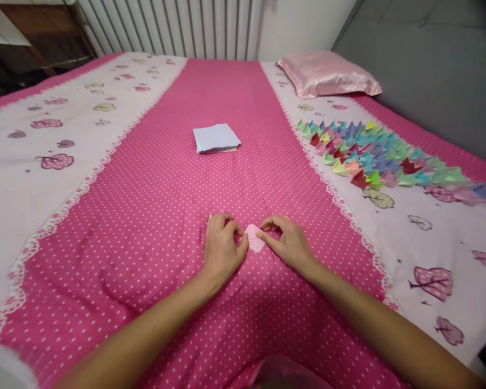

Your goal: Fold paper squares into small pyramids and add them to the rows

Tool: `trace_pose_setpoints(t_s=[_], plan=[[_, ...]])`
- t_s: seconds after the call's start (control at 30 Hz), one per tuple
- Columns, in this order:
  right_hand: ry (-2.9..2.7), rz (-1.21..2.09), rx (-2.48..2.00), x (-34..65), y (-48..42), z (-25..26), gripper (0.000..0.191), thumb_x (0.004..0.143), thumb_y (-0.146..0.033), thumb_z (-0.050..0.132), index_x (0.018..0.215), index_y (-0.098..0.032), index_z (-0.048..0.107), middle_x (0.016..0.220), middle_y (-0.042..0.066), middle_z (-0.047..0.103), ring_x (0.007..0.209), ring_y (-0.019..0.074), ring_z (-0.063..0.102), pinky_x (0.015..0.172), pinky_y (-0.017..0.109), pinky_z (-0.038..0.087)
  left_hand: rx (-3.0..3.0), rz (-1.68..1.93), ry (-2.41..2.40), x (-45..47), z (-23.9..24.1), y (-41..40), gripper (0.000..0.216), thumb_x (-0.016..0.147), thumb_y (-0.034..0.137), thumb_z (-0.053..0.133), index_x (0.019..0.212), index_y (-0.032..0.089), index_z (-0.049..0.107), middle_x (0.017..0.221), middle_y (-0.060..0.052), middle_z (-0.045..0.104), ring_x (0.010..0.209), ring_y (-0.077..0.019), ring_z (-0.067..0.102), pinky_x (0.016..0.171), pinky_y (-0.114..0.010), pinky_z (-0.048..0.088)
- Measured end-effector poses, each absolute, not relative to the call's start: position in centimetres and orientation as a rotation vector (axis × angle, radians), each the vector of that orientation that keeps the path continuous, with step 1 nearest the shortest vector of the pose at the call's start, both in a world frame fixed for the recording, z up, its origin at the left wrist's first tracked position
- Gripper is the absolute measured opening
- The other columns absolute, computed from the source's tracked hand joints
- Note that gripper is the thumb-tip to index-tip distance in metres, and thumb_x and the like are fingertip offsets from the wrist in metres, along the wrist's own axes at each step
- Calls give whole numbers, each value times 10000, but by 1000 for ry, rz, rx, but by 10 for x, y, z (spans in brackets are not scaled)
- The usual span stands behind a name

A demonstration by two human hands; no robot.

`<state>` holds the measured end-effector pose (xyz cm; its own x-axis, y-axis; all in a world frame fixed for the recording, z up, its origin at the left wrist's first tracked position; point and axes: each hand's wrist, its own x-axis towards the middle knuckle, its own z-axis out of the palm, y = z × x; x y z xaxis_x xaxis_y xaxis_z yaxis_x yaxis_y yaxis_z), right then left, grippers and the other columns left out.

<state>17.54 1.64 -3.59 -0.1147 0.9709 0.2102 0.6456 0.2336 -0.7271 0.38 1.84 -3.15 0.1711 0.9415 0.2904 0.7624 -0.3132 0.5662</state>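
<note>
A small pink piece of folded paper (254, 241) lies low over the bedspread, its lower corner pointing toward me. My left hand (225, 239) pinches its left edge between thumb and fingers. On the opposite side, my right hand (288, 237) grips the right edge, thumb on top of the paper. The fingertips hide both side corners. Farther off, a stack of square paper sheets (216, 137) rests on the bedspread, a pale sheet uppermost.
Rows of small folded paper boats (364, 148) in many colours stand on the right. Behind them lies a pink satin pillow (328, 74) beside a grey headboard (425, 70). A white radiator (170, 29) borders the far end of the polka-dot bedspread (166, 189).
</note>
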Motion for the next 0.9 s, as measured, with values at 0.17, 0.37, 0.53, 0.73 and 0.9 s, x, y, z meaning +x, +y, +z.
trace_pose_setpoints(t_s=[0.17,0.37,0.53,0.73,0.9], plan=[[-1904,559,-1490,173,15,-35,154,792,-237,594,919,-219,678,838,38,670,796,186,591,731,333,464,2180,850,1626,4,-31,18,108,736,147,561,822,183,614,970,-74,540,971,-230,489,848,-404,433],[-1917,464,-1595,166,15,-36,175,735,-291,626,884,-211,673,847,56,658,804,221,572,708,361,458,2189,828,1668,7,-32,18,108,746,265,594,810,185,627,956,-77,535,959,-245,475,833,-422,436],[-1921,459,-1611,163,16,-37,164,715,-250,616,868,-211,661,843,46,656,800,218,570,738,371,445,2200,782,1696,7,-32,18,123,732,256,606,829,185,632,959,-76,526,959,-245,469,857,-427,422],[-1886,591,-1598,165,17,-33,245,686,-149,584,910,-211,661,841,36,662,793,204,584,739,360,461,2126,786,1656,5,-34,21,164,696,146,587,839,199,650,958,-61,525,962,-235,475,862,-416,417],[-1845,707,-1512,168,18,-31,304,668,-78,549,924,-203,656,867,35,678,789,191,601,737,343,480,2103,762,1636,3,-35,22,229,674,86,558,844,212,648,972,-58,533,984,-237,473,868,-426,414]])
